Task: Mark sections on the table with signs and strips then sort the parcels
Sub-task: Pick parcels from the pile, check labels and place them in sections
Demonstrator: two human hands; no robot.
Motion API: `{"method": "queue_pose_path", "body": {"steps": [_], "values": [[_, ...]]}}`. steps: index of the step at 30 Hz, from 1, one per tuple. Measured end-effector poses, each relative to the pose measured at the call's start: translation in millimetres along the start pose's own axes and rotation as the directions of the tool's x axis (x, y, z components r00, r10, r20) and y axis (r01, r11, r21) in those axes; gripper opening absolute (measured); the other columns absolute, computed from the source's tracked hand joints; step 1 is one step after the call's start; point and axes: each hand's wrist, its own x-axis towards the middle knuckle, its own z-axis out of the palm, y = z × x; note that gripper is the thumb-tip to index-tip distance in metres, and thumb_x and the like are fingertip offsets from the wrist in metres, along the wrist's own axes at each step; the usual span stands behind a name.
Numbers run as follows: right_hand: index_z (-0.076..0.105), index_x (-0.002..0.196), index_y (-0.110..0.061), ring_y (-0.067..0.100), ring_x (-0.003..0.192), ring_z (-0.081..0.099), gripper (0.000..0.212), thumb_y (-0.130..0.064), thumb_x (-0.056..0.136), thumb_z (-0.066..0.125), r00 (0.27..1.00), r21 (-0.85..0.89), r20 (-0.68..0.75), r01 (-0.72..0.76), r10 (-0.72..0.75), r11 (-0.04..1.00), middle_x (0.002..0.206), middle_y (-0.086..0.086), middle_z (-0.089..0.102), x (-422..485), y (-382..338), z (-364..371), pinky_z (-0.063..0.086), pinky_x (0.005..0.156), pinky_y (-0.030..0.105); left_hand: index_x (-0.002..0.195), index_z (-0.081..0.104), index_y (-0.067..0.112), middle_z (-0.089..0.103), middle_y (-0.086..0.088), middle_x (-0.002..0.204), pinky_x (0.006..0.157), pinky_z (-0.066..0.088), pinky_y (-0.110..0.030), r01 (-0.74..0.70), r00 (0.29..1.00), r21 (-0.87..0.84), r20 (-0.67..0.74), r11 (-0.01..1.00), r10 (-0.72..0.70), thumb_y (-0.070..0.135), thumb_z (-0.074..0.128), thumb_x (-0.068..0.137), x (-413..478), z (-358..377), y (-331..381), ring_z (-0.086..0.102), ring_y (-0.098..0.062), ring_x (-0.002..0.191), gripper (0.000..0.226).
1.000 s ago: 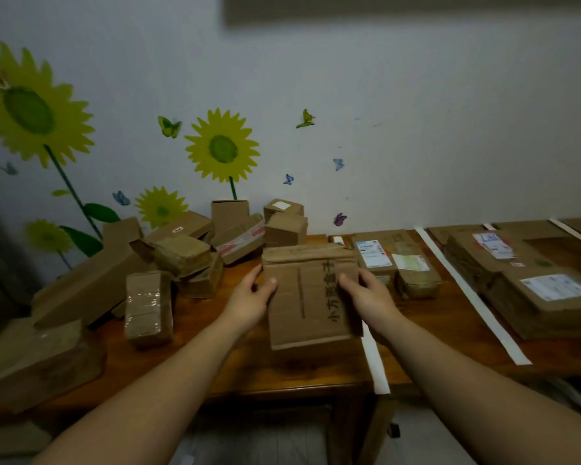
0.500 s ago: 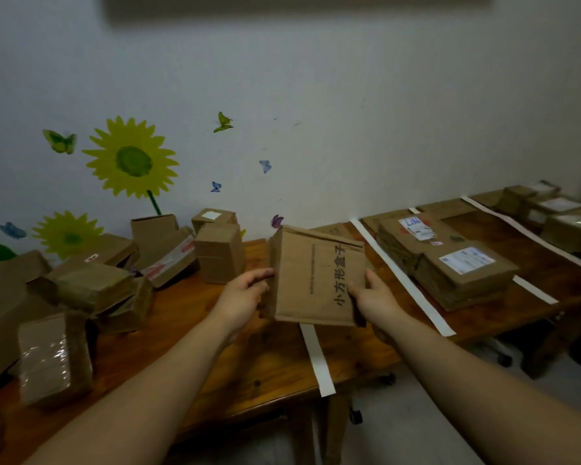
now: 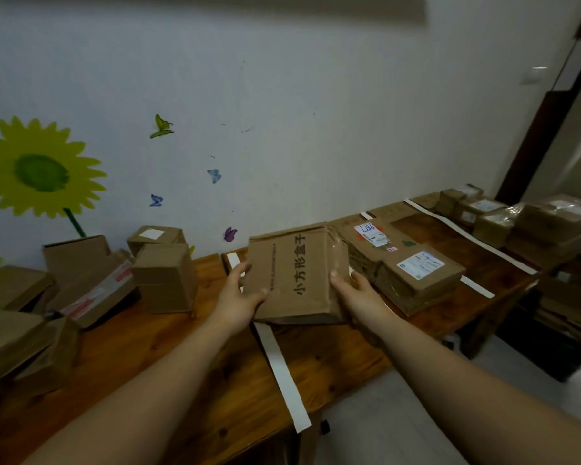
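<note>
Parcel (image 3: 296, 273) w/ black printed characters: held up over worktop (image 3: 168, 357), above nearest white strip (image 3: 282, 370), by both hands. Left hand (image 3: 239, 297) grips its left edge, thumb on front, fingers round the side. Right hand (image 3: 356, 293) grips lower right edge, thumb on front. Strips: 3 visible. Flat labelled parcels (image 3: 416, 270) just right of held one: 2. Left pile (image 3: 94, 280): count unclear. Bare wood along front edge, both sides of nearest strip.

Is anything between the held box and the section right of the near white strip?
Nothing visible. The box, in the left hand and right hand, is above the white strip; labelled flat parcels occupy that section's back, with bare table nearer.
</note>
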Motion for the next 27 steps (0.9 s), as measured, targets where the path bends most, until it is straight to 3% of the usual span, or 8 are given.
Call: {"method": "queue_pose_path", "body": {"steps": [4, 8, 10, 12, 16, 18, 21, 27], "values": [[0.031, 0.146, -0.027, 0.023, 0.114, 0.054, 0.069, -0.042, 0.088, 0.064, 1.000, 0.002, 0.001, 0.003, -0.003, 1.000, 0.130, -0.001, 0.053, 7.1, 4.6, -8.5, 0.045, 0.101, 0.047, 0.143, 0.037, 0.015, 0.043, -0.006, 0.143, 0.092, 0.043, -0.025, 0.003, 0.999, 0.053, 0.053, 0.999, -0.005, 0.015, 0.048, 0.098, 5.2, 15.0, 5.1, 0.045, -0.020, 0.126, 0.047], [0.031, 0.147, -0.027, 0.026, 0.113, 0.058, 0.064, -0.040, 0.091, 0.060, 0.997, 0.059, -0.068, 0.050, -0.046, 0.997, 0.129, 0.003, 0.054, 19.7, 1.0, -24.2, 0.048, 0.099, 0.049, 0.146, 0.035, 0.021, 0.020, -0.004, 0.155, 0.108, 0.033, -0.036, 0.013, 0.998, 0.184, 0.065, 0.983, -0.026, 0.051, 0.050, 0.091, 11.4, 30.0, 18.0, 0.029, -0.024, 0.139, 0.065], [0.034, 0.145, -0.030, 0.026, 0.111, 0.060, 0.059, -0.045, 0.092, 0.056, 0.993, 0.099, -0.098, 0.075, -0.065, 0.992, 0.132, 0.007, 0.054, 29.7, -3.3, -35.6, 0.049, 0.097, 0.051, 0.142, 0.041, 0.025, 0.040, -0.004, 0.145, 0.102, 0.044, -0.037, -0.009, 0.989, 0.169, 0.145, 0.986, -0.016, 0.065, 0.046, 0.086, 15.6, 40.5, 26.1, 0.048, -0.020, 0.126, 0.069], [0.037, 0.143, -0.030, 0.026, 0.109, 0.060, 0.055, -0.049, 0.093, 0.051, 0.991, 0.078, -0.103, 0.092, -0.084, 0.993, 0.130, 0.009, 0.056, 38.2, -10.4, -49.3, 0.050, 0.095, 0.050, 0.139, 0.043, 0.025, 0.059, 0.001, 0.124, 0.089, 0.051, -0.031, -0.025, 0.983, 0.125, 0.186, 0.992, 0.001, 0.052, 0.041, 0.094, 16.8, 56.4, 37.4, 0.062, -0.014, 0.106, 0.053], [0.031, 0.146, -0.030, 0.025, 0.109, 0.059, 0.059, -0.047, 0.093, 0.052, 0.990, 0.035, -0.040, 0.133, -0.132, 0.990, 0.131, 0.009, 0.055, 49.1, -25.5, -82.1, 0.050, 0.094, 0.050, 0.130, 0.039, 0.039, 0.058, 0.012, 0.112, 0.078, 0.051, -0.024, 0.033, 0.986, 0.110, 0.160, 0.993, -0.050, 0.042, 0.050, 0.094, 17.6, 88.0, 51.8, 0.060, -0.003, 0.091, 0.038], [0.022, 0.149, -0.032, 0.024, 0.108, 0.061, 0.067, -0.028, 0.093, 0.059, 0.986, 0.046, 0.009, 0.167, -0.168, 0.985, 0.135, 0.009, 0.055, 52.3, -30.4, -98.9, 0.054, 0.088, 0.047, 0.134, 0.044, 0.031, 0.065, 0.007, 0.113, 0.086, 0.054, -0.034, 0.096, 0.985, 0.117, 0.131, 0.988, -0.111, 0.042, 0.057, 0.090, 18.4, 106.3, 55.2, 0.065, -0.011, 0.095, 0.047], [0.020, 0.150, -0.031, 0.024, 0.120, 0.058, 0.075, -0.007, 0.091, 0.059, 0.969, -0.108, 0.073, 0.242, -0.235, 0.964, 0.141, 0.004, 0.051, 55.5, -29.3, -121.0, 0.054, 0.091, 0.046, 0.128, 0.051, 0.024, 0.070, 0.001, 0.107, 0.092, 0.053, -0.044, 0.154, 0.984, 0.108, 0.074, 0.982, -0.162, 0.038, 0.055, 0.092, 19.8, 133.8, 57.5, 0.068, -0.018, 0.096, 0.038], [0.030, 0.145, -0.034, 0.021, 0.120, 0.058, 0.065, -0.008, 0.092, 0.057, 0.956, -0.223, 0.186, 0.264, -0.225, 0.938, 0.140, 0.000, 0.052, 57.7, -12.2, -148.4, 0.055, 0.090, 0.042, 0.119, 0.053, 0.028, 0.069, -0.003, 0.109, 0.083, 0.056, -0.041, 0.233, 0.972, -0.006, 0.022, 0.972, -0.233, 0.028, 0.053, 0.096, -0.2, 170.4, 49.8, 0.068, -0.021, 0.096, 0.024]]}}
